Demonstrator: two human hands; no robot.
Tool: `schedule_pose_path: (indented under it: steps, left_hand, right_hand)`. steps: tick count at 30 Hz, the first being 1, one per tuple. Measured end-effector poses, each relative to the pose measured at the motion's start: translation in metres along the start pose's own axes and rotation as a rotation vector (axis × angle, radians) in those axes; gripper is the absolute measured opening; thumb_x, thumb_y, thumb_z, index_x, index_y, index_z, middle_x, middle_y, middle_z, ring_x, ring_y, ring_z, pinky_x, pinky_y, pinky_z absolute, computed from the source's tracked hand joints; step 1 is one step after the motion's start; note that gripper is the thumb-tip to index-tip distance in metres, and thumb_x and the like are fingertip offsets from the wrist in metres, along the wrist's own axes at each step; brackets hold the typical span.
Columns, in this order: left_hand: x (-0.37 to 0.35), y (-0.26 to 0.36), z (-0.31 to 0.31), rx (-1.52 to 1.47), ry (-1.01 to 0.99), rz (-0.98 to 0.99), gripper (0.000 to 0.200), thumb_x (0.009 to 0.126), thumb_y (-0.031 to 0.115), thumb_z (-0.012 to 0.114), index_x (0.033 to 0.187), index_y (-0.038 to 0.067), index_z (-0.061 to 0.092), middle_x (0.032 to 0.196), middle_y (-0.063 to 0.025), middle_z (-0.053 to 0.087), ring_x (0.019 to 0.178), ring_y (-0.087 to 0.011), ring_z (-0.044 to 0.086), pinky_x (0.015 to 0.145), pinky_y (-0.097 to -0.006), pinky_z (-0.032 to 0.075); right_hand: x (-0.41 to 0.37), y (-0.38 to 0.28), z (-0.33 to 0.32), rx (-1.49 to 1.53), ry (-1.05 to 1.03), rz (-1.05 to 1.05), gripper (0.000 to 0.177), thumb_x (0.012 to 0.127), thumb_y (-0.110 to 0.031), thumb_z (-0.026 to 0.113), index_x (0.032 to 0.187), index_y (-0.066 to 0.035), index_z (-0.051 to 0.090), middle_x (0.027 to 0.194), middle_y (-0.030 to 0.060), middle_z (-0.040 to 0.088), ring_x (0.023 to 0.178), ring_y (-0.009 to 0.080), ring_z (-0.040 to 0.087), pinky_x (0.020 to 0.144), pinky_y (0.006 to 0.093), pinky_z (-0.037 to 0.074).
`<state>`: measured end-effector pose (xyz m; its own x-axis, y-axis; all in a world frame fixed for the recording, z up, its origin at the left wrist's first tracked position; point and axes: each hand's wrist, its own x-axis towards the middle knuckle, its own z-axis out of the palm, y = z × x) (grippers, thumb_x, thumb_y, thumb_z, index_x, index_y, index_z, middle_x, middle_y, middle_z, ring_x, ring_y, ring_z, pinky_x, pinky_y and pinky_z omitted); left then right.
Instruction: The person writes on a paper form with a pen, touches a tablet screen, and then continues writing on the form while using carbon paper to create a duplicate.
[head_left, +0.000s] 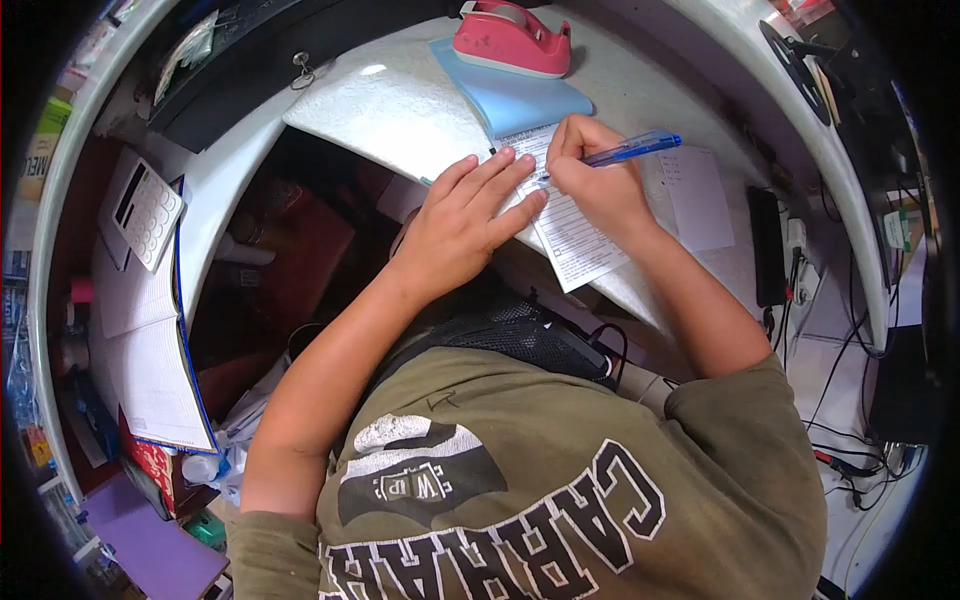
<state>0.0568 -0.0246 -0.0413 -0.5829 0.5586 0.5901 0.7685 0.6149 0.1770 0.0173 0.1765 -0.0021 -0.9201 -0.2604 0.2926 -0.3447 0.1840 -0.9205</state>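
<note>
My right hand is closed around a blue pen, its tip down at a printed form. Fine print and lines cover the form, which hangs slightly past the front edge of the white desk. Fingers outstretched, my left hand lies flat, its fingertips on the left side of the form. Just behind the form is a light blue sheet, folded or curled over. A red tape dispenser rests on the far end of that sheet. The pen's tip is partly hidden by my fingers.
Right of my writing hand lies a paper with handwriting, beside a black bar-shaped object. Cables run along the right. On the left are a white calculator and an open ruled notebook. Keys hang from a drawer.
</note>
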Motion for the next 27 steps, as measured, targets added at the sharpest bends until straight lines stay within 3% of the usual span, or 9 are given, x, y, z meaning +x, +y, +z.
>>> schedule_pose_path:
  steps: [9,12,15,18,27]
  left_hand:
    - [0.001,0.001,-0.002,0.021,-0.013,-0.01,0.043,0.085,0.008,0.062,0.126,0.021,0.065,0.139,-0.007,0.059,0.133,-0.0247,0.053,0.111,-0.0441,0.036]
    - [0.001,0.002,-0.002,0.005,-0.01,-0.01,0.041,0.085,0.009,0.062,0.125,0.02,0.066,0.14,-0.0068,0.059,0.134,-0.0246,0.053,0.111,-0.0439,0.036]
    - [0.002,0.0,-0.002,0.022,-0.012,0.016,0.039,0.087,0.012,0.059,0.125,0.019,0.064,0.141,-0.0081,0.057,0.133,-0.0259,0.052,0.11,-0.0447,0.037]
    - [0.001,0.001,-0.003,0.005,-0.02,0.001,0.04,0.086,0.011,0.061,0.125,0.02,0.065,0.141,-0.0073,0.057,0.134,-0.025,0.052,0.111,-0.0443,0.037]
    - [0.001,0.001,-0.003,-0.008,-0.024,-0.011,0.041,0.086,0.008,0.062,0.125,0.021,0.065,0.143,-0.0061,0.056,0.136,-0.0244,0.051,0.111,-0.0447,0.036]
  right_hand:
    - [-0.002,-0.008,0.0,-0.161,-0.036,-0.003,0.019,0.081,0.002,0.058,0.071,-0.004,0.042,0.073,0.0026,0.054,0.068,0.0077,0.046,0.062,0.0253,0.038]
    - [0.0,0.003,0.001,-0.129,0.022,-0.086,0.021,0.079,-0.003,0.063,0.069,-0.003,0.045,0.064,0.0035,0.052,0.061,0.0104,0.046,0.055,0.0305,0.038]
    - [-0.003,-0.006,-0.001,-0.011,0.055,0.004,0.02,0.081,0.002,0.057,0.07,-0.004,0.041,0.071,0.0026,0.053,0.067,0.0078,0.045,0.061,0.0259,0.037]
    - [0.001,0.007,0.0,-0.159,0.088,-0.027,0.019,0.078,-0.002,0.062,0.069,-0.003,0.045,0.062,0.0042,0.05,0.06,0.0112,0.046,0.055,0.0313,0.038]
    - [-0.001,0.001,0.002,-0.056,0.099,-0.033,0.02,0.079,-0.001,0.06,0.068,-0.002,0.043,0.063,0.0044,0.051,0.061,0.0111,0.046,0.055,0.0311,0.038]
